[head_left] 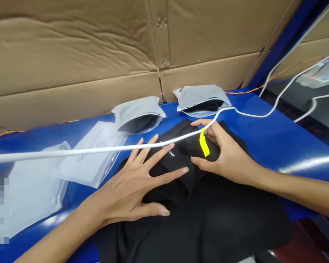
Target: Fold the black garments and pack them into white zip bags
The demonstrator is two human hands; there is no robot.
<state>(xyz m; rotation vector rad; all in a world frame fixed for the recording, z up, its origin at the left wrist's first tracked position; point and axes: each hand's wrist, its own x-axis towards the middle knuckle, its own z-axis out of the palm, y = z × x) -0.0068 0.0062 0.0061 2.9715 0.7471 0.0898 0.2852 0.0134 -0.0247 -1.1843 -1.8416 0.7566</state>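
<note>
Black fabric, apparently a garment (pixel 186 223), spreads over the blue table and down past its near edge. My left hand (pixel 145 179) lies on it with fingers spread, the fingertips close to small white lettering on the cloth. Farther right, my right hand (pixel 222 153) curls round a bunched fold of the same black garment, thumb and fingers on either side. A yellow tag (pixel 204 145) hangs from the white cord in front of that fold. How firmly the fingers press the cloth is partly hidden by the cord and tag.
Two pale zip bags (pixel 138 107) (pixel 201 96) with dark contents stand gaping at the back. Flat white bags (pixel 90 153) (pixel 41 190) lie at left. A white cord (pixel 112 148) crosses the view above the hands. Brown padded panels (pixel 71 47) rise behind the blue table (pixel 298 146).
</note>
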